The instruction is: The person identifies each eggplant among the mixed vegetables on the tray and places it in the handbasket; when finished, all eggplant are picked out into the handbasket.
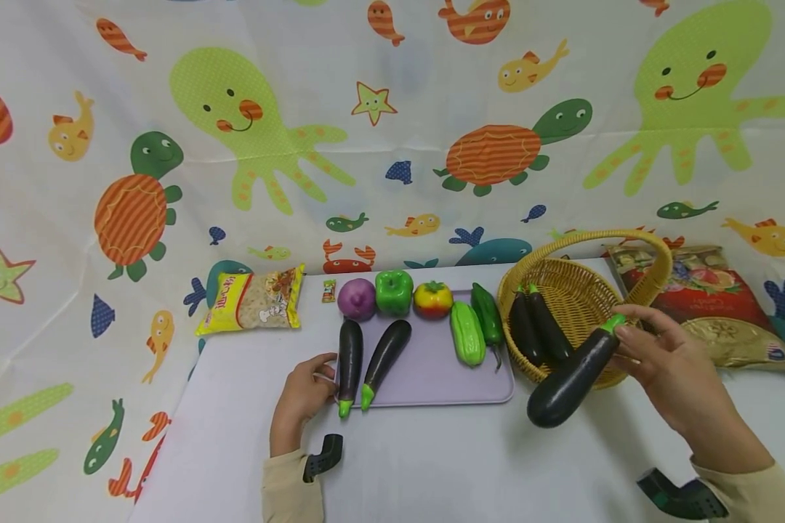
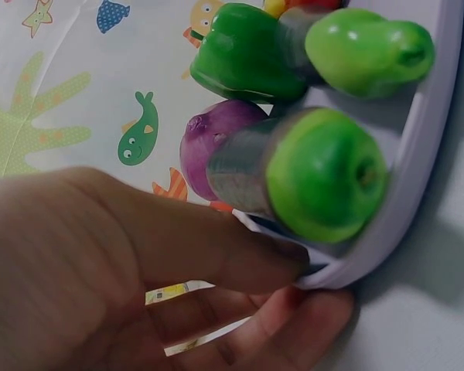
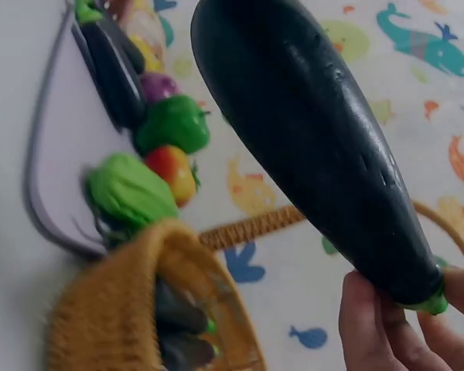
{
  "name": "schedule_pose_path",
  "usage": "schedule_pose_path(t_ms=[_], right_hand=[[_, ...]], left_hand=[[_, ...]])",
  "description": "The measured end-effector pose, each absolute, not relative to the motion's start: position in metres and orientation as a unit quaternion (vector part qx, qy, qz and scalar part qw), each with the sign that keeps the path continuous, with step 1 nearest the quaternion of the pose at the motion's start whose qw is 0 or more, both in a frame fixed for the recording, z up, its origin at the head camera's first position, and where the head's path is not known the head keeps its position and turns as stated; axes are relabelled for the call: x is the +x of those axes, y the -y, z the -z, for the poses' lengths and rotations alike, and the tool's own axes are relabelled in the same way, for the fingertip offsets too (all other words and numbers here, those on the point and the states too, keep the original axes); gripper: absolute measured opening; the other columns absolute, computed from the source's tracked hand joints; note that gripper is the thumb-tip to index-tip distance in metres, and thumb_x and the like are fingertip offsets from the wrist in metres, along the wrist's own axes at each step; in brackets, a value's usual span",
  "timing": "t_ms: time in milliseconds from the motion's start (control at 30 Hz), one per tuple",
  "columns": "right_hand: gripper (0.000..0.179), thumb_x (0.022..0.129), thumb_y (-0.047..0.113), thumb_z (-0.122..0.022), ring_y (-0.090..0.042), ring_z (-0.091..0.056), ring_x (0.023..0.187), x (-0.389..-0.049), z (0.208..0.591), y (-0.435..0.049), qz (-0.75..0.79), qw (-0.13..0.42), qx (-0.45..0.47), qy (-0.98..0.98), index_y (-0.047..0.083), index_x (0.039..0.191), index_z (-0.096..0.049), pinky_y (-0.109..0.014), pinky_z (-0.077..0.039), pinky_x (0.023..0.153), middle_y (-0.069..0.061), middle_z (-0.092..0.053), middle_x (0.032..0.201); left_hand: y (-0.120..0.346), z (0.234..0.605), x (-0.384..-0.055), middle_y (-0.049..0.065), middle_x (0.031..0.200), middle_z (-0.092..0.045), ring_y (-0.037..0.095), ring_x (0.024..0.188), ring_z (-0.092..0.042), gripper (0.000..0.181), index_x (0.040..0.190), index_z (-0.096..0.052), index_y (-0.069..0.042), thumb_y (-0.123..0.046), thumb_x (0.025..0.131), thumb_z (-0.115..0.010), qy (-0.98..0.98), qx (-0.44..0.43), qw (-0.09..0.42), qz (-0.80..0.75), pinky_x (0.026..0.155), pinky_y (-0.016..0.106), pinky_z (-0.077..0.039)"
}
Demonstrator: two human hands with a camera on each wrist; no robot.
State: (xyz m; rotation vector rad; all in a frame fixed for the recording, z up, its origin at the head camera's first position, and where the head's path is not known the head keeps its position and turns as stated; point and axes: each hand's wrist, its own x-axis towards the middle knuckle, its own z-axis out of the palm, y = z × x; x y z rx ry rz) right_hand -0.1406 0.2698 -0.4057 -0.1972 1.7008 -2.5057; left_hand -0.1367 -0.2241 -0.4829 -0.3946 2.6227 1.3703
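My right hand [image 1: 674,370] pinches a dark eggplant [image 1: 572,381] by its green stem end, holding it up over the front of a wicker basket [image 1: 578,290]. Two more eggplants [image 1: 539,327] lie inside that basket. At the left, my left hand [image 1: 307,388] grips the rim of a pale lilac tray [image 1: 425,388]; in the left wrist view the thumb [image 2: 255,259] lies on the rim, with fingers below it. Beside that hand, two eggplants [image 1: 349,363] rest on the tray, green ends toward me.
Along the tray's back are a purple onion [image 1: 357,299], a green bell pepper [image 1: 394,292] and a red-yellow tomato [image 1: 433,300]. A light green gourd [image 1: 467,334] and a dark green pepper [image 1: 487,314] lie at its right. A yellow snack bag [image 1: 255,299] and a red bag [image 1: 706,287] stand farther out.
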Motion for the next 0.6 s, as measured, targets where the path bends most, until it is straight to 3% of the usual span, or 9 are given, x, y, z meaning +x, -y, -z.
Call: schedule_pose_path(t_ms=[167,333,600], right_hand=[[0.030,0.105,0.001,-0.049,-0.016,-0.073,0.090,-0.167,0.399,-0.283,0.798,0.077,-0.050,-0.595,0.012,0.122,-0.070,-0.027,-0.058,0.080,-0.003,-0.061,0.111],[0.027,0.103,0.004,-0.054,-0.016,-0.072,0.085,-0.191,0.391,-0.290,0.780,0.091,-0.035,-0.618,0.014,0.120,-0.073,-0.028,-0.059,0.076,-0.002,-0.066,0.102],[0.020,0.104,0.017,-0.057,-0.009,-0.069,0.091,-0.225,0.383,-0.291,0.699,0.126,-0.024,-0.703,0.026,0.118,-0.069,-0.025,-0.058,0.075,0.004,-0.064,0.106]], left_hand=[[0.225,0.483,-0.137,0.013,0.100,-0.065,0.016,0.069,-0.062,0.058,0.134,-0.062,0.002,0.014,0.077,-0.058,-0.876,-0.133,0.076,-0.458,0.062,0.030,-0.050],[0.224,0.483,-0.137,0.012,0.099,-0.065,0.015,0.069,-0.063,0.059,0.134,-0.062,0.002,0.015,0.076,-0.058,-0.873,-0.135,0.077,-0.462,0.062,0.030,-0.050],[0.223,0.482,-0.138,0.012,0.099,-0.065,0.015,0.070,-0.062,0.060,0.134,-0.063,0.001,0.015,0.075,-0.060,-0.873,-0.137,0.076,-0.461,0.061,0.030,-0.051]])
